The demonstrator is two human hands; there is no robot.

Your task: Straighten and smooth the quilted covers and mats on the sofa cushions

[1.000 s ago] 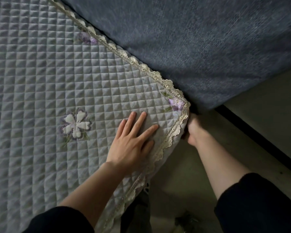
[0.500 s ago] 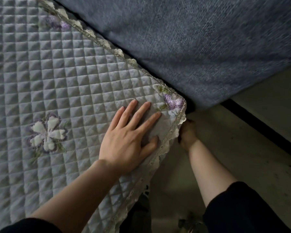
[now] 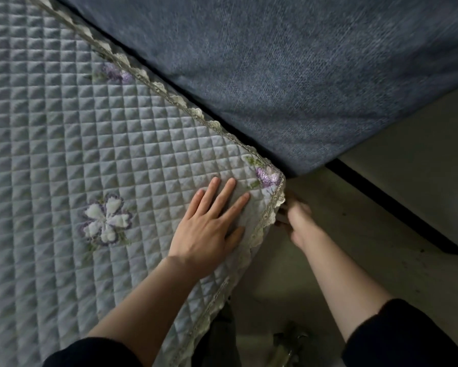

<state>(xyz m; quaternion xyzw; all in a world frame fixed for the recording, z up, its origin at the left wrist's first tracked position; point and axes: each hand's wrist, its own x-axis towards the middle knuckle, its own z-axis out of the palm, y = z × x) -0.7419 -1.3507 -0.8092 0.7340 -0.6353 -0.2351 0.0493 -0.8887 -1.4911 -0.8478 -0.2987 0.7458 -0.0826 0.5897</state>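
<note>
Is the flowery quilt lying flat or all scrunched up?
Flat and spread out. The quilted cover shows even squares with no folds, and the left hand presses flat near its corner.

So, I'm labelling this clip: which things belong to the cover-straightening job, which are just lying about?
Job: pale blue quilted cover with lace trim; left hand pressing flat on it; right hand at its corner edge; dark blue fabric sofa cushion.
Lying about: pale floor; black floor strip.
</note>
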